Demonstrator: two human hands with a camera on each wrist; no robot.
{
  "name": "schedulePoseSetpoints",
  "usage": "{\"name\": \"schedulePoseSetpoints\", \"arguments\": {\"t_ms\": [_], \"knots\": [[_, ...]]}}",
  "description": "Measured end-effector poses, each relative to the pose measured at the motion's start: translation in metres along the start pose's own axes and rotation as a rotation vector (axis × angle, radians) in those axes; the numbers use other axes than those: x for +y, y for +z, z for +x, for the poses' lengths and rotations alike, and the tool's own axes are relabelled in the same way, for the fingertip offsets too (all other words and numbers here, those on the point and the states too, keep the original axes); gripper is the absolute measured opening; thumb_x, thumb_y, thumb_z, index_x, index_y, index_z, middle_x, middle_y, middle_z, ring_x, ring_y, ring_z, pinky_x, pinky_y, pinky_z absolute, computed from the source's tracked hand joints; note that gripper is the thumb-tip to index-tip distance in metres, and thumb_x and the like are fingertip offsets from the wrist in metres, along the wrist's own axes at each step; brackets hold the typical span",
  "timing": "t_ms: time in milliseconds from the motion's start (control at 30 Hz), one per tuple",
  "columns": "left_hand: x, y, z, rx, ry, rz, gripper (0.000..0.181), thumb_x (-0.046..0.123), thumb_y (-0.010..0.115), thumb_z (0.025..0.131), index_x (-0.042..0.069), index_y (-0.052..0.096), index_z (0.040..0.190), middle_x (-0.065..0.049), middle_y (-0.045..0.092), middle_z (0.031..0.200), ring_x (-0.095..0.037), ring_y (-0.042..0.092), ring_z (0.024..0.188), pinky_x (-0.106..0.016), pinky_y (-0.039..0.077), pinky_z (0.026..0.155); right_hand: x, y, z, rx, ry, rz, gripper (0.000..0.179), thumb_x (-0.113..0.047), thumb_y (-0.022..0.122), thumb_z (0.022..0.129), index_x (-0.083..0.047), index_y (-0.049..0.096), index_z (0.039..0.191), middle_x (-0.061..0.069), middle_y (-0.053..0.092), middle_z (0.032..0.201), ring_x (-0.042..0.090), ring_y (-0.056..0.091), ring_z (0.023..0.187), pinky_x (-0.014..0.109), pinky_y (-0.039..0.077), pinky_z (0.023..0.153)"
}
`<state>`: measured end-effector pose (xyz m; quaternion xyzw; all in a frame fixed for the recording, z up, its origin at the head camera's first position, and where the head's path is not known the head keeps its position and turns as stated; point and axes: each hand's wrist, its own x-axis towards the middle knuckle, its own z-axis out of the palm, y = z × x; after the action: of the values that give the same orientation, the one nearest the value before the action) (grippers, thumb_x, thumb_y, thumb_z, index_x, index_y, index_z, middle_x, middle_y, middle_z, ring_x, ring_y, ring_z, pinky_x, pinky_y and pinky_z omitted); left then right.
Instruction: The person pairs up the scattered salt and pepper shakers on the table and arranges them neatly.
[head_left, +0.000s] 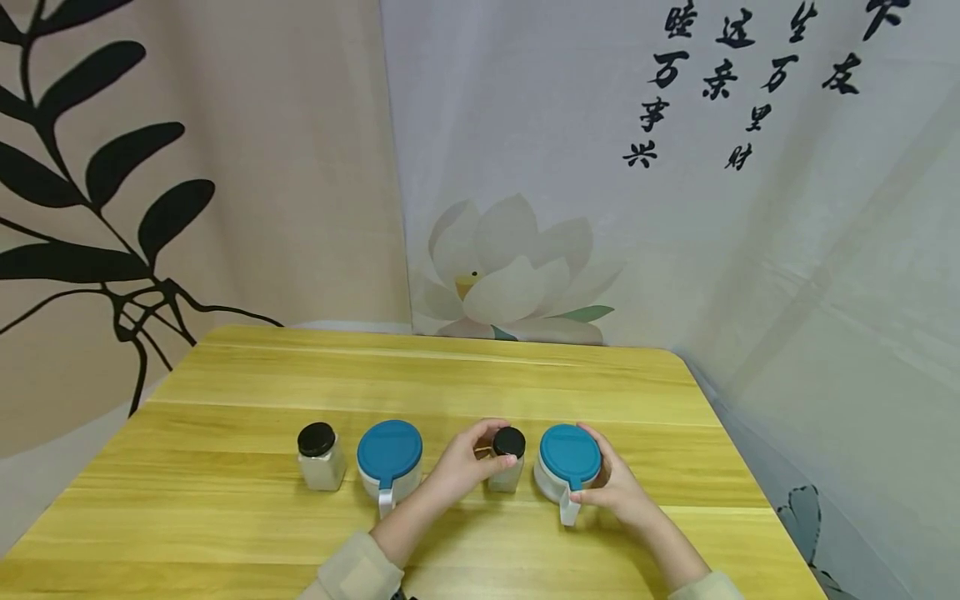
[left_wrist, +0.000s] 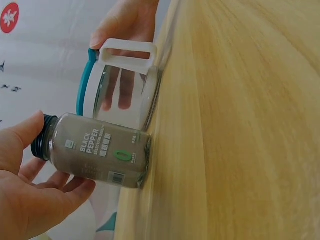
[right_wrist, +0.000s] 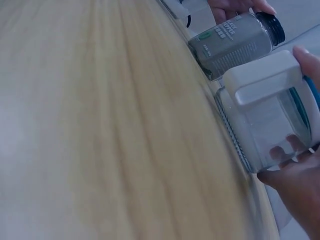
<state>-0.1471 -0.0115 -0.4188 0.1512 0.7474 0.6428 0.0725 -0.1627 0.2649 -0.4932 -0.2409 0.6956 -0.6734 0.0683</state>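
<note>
My left hand (head_left: 459, 468) grips the pepper jar (left_wrist: 100, 152), thumb and fingers around its black cap (head_left: 509, 441). This clear jar reads "BLACK PEPPER" and stands upright on the table, full of grey-brown powder. Just to its right, my right hand (head_left: 621, 485) holds a clear glass pot with a blue lid (head_left: 570, 454) and a white handle (right_wrist: 265, 80). The thumb lies by the top of the handle, while the fingers reach round the far side of the glass, seen through it in the left wrist view.
Left of my left hand stands a second blue-lidded pot (head_left: 390, 452), its handle partly behind my forearm. Further left is another black-capped jar (head_left: 322, 468) with pale contents. All stand on a wooden table (head_left: 247, 383); printed cloth (head_left: 525, 100) hangs behind its back edge.
</note>
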Motion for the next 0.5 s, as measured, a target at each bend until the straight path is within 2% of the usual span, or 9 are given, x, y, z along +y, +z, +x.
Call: {"name": "schedulePoseSetpoints", "arguments": {"t_ms": [233, 367, 500], "knots": [[-0.036, 0.003, 0.013, -0.001, 0.017, 0.007, 0.051, 0.009, 0.073, 0.085, 0.004, 0.053, 0.133, -0.016, 0.058, 0.122, -0.034, 0.052, 0.116, -0.053, 0.04, 0.098, -0.001, -0.003, -0.002, -0.008, -0.021, -0.017, 0.1, 0.006, 0.077, 0.074, 0.008, 0.01, 0.148, 0.039, 0.03, 0.139, 0.011, 0.051, 0.117, 0.025, 0.042, 0.095], [-0.038, 0.002, 0.013, -0.009, 0.018, 0.023, 0.053, 0.015, 0.074, 0.085, 0.007, 0.054, 0.134, -0.014, 0.057, 0.126, -0.032, 0.051, 0.119, -0.051, 0.039, 0.1, -0.001, -0.003, -0.002, -0.017, -0.044, -0.02, 0.101, 0.007, 0.076, 0.074, 0.006, 0.009, 0.149, 0.041, 0.026, 0.139, 0.01, 0.049, 0.119, 0.022, 0.039, 0.097], [-0.033, 0.0, 0.012, -0.016, 0.012, 0.025, 0.054, 0.02, 0.074, 0.086, 0.009, 0.053, 0.134, -0.012, 0.056, 0.13, -0.031, 0.048, 0.123, -0.051, 0.036, 0.103, -0.002, -0.003, -0.002, -0.023, -0.057, -0.027, 0.103, 0.007, 0.077, 0.073, 0.005, 0.009, 0.15, 0.038, 0.022, 0.143, 0.008, 0.046, 0.122, 0.02, 0.036, 0.099]]}}
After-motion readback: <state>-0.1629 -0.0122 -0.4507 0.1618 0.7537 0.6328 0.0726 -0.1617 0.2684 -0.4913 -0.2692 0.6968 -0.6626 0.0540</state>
